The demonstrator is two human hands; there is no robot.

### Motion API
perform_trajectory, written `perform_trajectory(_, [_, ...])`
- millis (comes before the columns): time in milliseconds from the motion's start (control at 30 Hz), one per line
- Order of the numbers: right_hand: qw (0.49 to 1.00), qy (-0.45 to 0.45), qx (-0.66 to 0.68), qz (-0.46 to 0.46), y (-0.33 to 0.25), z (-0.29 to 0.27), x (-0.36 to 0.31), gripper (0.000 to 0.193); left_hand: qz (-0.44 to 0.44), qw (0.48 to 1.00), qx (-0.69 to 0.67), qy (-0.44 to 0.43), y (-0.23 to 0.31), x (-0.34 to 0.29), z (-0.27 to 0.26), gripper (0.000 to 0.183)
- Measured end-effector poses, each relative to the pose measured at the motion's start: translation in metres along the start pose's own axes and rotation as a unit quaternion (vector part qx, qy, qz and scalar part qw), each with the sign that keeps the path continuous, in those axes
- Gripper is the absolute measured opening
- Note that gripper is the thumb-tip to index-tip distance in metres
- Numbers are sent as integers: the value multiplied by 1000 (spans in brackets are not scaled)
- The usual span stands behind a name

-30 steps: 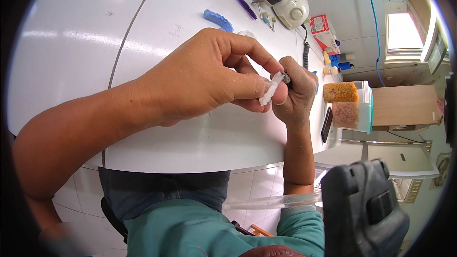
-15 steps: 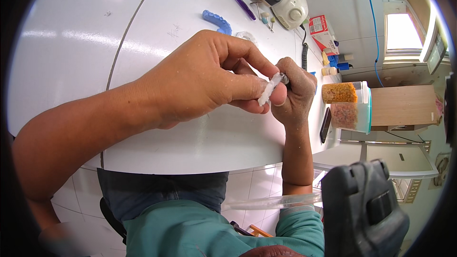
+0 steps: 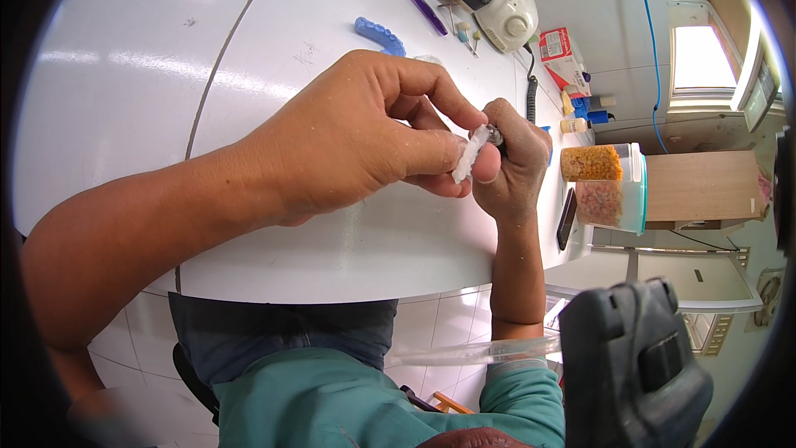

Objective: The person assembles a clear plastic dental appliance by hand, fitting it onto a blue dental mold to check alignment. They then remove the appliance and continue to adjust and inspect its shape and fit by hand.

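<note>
Between the thumb and fingertips of my left hand is a small, whitish, translucent curved piece, like a dental mould part. My right hand is closed around a rotary handpiece; only its metal end shows, right beside the white piece, and the rest is hidden in the palm. Whether its tip touches the piece I cannot tell. The right thumb lies against or very close to the piece. White dust coats my right fingers. Both hands are above the white table.
Beyond my hands lie a blue dental impression, a purple-handled tool, several mounted grinding points and a white machine with a knob. At right are a red-and-white box, tubs of orange granules and a dark phone.
The white piece has shifted very slightly and turned a little in my left fingers. Both hands otherwise keep their places, and the right hand still grips the handpiece.
</note>
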State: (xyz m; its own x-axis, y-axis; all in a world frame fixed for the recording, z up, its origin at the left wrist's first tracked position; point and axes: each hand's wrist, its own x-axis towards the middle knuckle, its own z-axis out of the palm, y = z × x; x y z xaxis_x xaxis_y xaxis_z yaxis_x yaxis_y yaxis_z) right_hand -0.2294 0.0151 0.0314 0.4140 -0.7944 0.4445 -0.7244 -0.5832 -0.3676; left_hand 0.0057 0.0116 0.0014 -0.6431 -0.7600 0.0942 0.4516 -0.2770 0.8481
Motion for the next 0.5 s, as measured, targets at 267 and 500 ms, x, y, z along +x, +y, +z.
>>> perform_trajectory(267, [1000,-5,-2,-5,0,0,0,69,6,1000,0,5,-3,1,-1,30])
perform_trajectory(500, [1000,-7,-7,-3,0,-1,-1,69,6,1000,3,1,-2,0,-1,29])
